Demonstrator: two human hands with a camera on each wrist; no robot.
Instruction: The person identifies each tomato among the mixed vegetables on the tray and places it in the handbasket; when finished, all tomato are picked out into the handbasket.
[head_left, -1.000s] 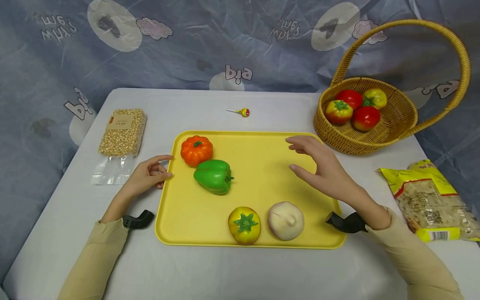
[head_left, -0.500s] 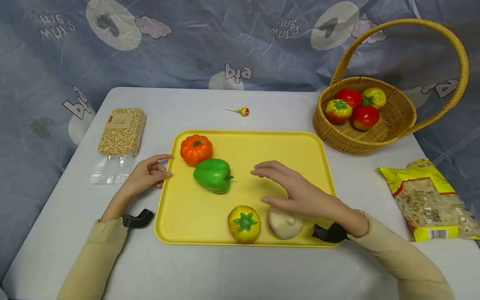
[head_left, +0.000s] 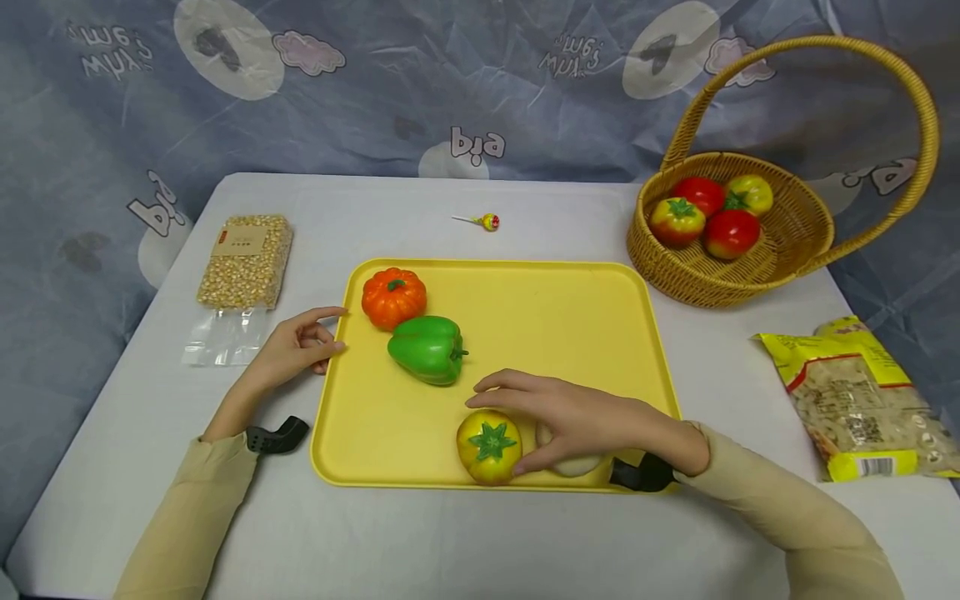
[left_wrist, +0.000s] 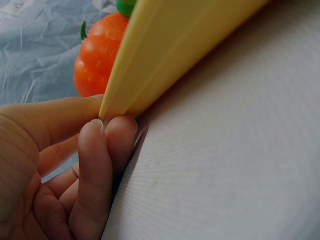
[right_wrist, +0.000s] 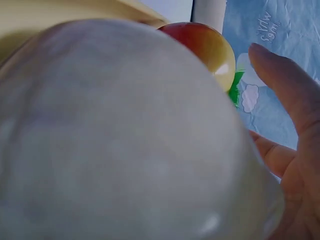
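Observation:
My left hand (head_left: 288, 354) pinches the left rim of the yellow tray (head_left: 555, 325), one finger over the edge and other fingertips against its outer side in the left wrist view. My right hand (head_left: 577, 412) hovers over the tray's front, fingers spread about a yellow tomato (head_left: 489, 447) with a green star-shaped top. Its thumb stands apart from the tomato in the right wrist view. Under this hand sits a white garlic bulb (right_wrist: 135, 135), mostly covered in the head view. An orange pumpkin (head_left: 393, 298) and a green bell pepper (head_left: 427, 350) lie on the tray's left side.
A wicker basket (head_left: 682, 287) with red and yellow tomatoes stands at the back right. A yellow bag (head_left: 855, 400) lies on the right, a pack of corn kernels (head_left: 246, 262) on the left. Behind the tray is a lollipop (head_left: 489, 222).
My right hand has moved left and toward the front, from the tray's right side to over the garlic and around the tomato. My left hand has stayed at the rim.

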